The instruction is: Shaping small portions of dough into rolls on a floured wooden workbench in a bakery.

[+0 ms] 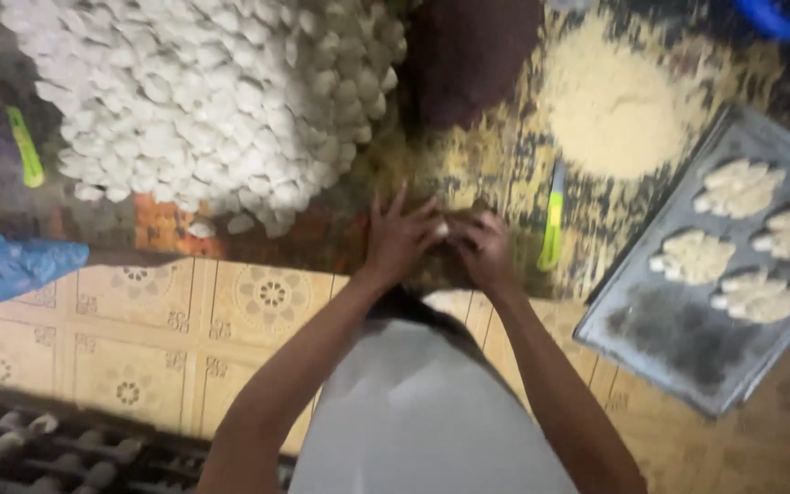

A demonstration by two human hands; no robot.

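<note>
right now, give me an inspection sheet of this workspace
surface: patterned mat on a tiled floor, dusted with flour
job's things: a small white dough piece between both hands; a big heap of white pieces at upper left; a flour mound at upper right
clutter: grey tray at right with four pressed clusters; a green-handled tool beside the right hand, another green tool at far left; blue plastic at left
hands: left hand and right hand meet over the mat, fingers on the piece
cables: nothing seen
surroundings: dark rack at lower left; picture is blurred
</note>
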